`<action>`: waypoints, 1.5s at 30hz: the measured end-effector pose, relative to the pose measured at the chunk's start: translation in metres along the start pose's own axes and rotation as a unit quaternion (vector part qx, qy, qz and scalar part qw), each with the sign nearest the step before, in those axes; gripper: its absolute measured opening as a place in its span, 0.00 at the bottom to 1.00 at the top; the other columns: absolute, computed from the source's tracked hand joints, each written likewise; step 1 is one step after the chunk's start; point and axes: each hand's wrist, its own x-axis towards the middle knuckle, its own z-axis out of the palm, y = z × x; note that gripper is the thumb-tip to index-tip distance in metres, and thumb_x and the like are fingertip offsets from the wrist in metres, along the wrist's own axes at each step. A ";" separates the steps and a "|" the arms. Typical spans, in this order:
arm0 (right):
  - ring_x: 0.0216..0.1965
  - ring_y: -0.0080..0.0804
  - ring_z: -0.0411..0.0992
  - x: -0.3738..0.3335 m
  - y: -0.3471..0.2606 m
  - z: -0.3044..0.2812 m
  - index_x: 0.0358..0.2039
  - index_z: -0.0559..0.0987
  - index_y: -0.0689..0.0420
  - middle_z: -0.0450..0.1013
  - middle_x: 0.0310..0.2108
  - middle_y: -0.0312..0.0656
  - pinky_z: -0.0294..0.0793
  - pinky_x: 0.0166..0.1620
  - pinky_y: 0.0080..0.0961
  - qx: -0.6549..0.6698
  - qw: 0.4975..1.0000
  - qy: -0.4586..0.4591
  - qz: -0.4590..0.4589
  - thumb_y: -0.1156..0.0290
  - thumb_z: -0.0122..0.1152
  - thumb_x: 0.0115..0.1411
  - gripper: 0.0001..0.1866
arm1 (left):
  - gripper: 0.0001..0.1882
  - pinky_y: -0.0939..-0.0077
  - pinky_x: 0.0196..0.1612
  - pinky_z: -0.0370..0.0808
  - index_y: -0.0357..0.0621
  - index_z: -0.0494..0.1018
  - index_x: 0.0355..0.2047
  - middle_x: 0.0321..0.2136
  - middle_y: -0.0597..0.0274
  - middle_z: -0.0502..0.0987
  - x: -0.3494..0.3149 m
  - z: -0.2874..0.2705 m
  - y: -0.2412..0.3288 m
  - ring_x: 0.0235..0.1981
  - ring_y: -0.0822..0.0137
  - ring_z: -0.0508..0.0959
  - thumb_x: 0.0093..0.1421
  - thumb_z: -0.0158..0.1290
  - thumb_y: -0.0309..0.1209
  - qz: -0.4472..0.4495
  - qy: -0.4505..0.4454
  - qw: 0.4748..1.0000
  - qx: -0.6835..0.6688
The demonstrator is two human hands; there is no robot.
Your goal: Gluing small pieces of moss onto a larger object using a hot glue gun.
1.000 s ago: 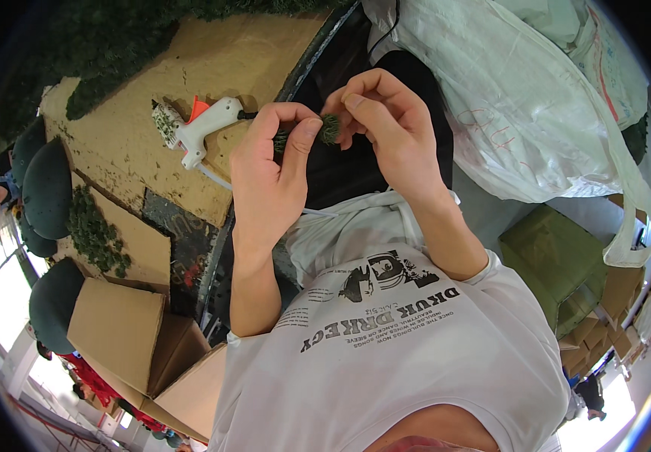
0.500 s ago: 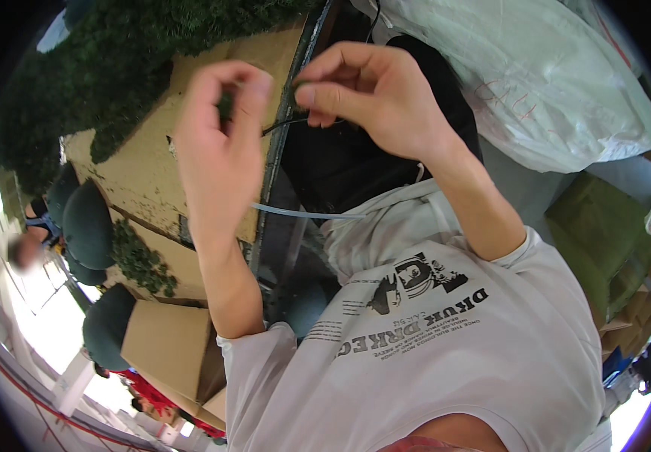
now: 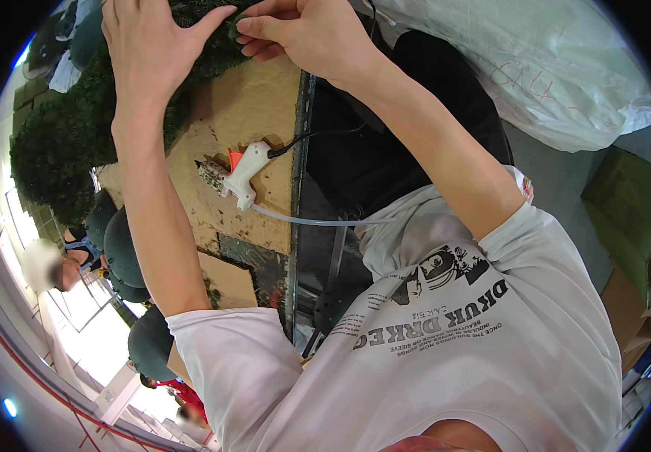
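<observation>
My left hand (image 3: 144, 53) reaches over the dark green artificial foliage (image 3: 65, 147) at the far left, open, with thumb spread and nothing visible in it. Beside its thumb, my right hand (image 3: 314, 34) is closed in a pinch on a small dark green piece (image 3: 232, 30), hard to tell from the foliage behind. Below them a white glue gun (image 3: 248, 175) with a red trigger lies on its side on the tan board (image 3: 223, 105), its nozzle crusted with residue. A pale glue stick (image 3: 303, 221) sticks out of its back, and a black cord leads off right.
The work surface's dark metal edge (image 3: 297, 181) runs along my left side. A large white plastic sack (image 3: 566, 75) lies at the right, above an olive-green box (image 3: 631, 218). Dark rounded domes (image 3: 122, 248) stand at the left, with people beyond.
Both hands have moved up and left toward the foliage. My left hand has gone from curled to open. The glue gun, largely hidden behind my left arm before, now shows on the board.
</observation>
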 end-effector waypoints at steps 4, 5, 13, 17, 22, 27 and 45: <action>0.28 0.28 0.81 0.006 -0.005 0.005 0.43 0.84 0.72 0.82 0.31 0.46 0.82 0.32 0.27 -0.030 0.998 0.022 0.050 0.73 0.62 0.69 0.12 | 0.29 0.63 0.46 0.64 0.42 0.58 0.36 0.35 0.56 0.57 -0.001 0.005 -0.010 0.39 0.53 0.61 0.47 0.72 0.26 -0.016 0.004 0.996 -0.088; 0.27 0.28 0.81 0.006 -0.007 0.006 0.43 0.84 0.72 0.82 0.31 0.46 0.82 0.32 0.27 -0.030 0.998 0.026 0.053 0.73 0.61 0.69 0.12 | 0.29 0.65 0.45 0.63 0.42 0.58 0.36 0.34 0.56 0.57 -0.002 0.006 -0.013 0.38 0.54 0.60 0.48 0.72 0.26 -0.016 0.004 0.994 -0.104; 0.23 0.28 0.80 0.004 -0.018 0.013 0.43 0.84 0.72 0.83 0.31 0.48 0.81 0.28 0.29 -0.065 0.994 0.053 0.075 0.72 0.61 0.69 0.13 | 0.29 0.67 0.45 0.63 0.43 0.57 0.36 0.34 0.58 0.56 -0.005 0.011 -0.019 0.37 0.56 0.59 0.49 0.71 0.26 -0.018 0.014 0.991 -0.130; 0.22 0.28 0.79 0.006 -0.017 0.018 0.42 0.85 0.71 0.83 0.31 0.46 0.80 0.28 0.28 -0.073 0.992 0.074 0.067 0.73 0.61 0.68 0.13 | 0.29 0.66 0.45 0.63 0.42 0.57 0.35 0.34 0.58 0.57 -0.007 0.013 -0.021 0.37 0.56 0.60 0.49 0.71 0.27 -0.006 0.028 0.991 -0.134; 0.22 0.27 0.79 0.006 -0.016 0.021 0.42 0.85 0.71 0.83 0.30 0.46 0.79 0.28 0.28 -0.088 0.990 0.094 0.063 0.72 0.62 0.68 0.12 | 0.28 0.64 0.44 0.63 0.41 0.58 0.35 0.33 0.57 0.58 -0.007 0.013 -0.022 0.38 0.54 0.60 0.49 0.71 0.27 -0.008 0.023 0.991 -0.134; 0.22 0.27 0.78 0.007 -0.018 0.024 0.42 0.86 0.70 0.82 0.28 0.45 0.78 0.28 0.27 -0.107 0.988 0.095 0.064 0.72 0.63 0.67 0.12 | 0.27 0.63 0.44 0.63 0.41 0.59 0.35 0.33 0.57 0.58 -0.006 0.008 -0.017 0.38 0.54 0.61 0.50 0.70 0.27 -0.019 0.016 0.988 -0.149; 0.22 0.28 0.78 0.007 -0.014 0.040 0.41 0.83 0.69 0.82 0.26 0.45 0.76 0.27 0.28 -0.158 0.975 0.152 0.041 0.70 0.64 0.68 0.13 | 0.23 0.64 0.41 0.64 0.42 0.61 0.33 0.30 0.58 0.60 0.002 -0.004 -0.037 0.35 0.58 0.61 0.56 0.69 0.32 -0.012 -0.034 0.976 -0.213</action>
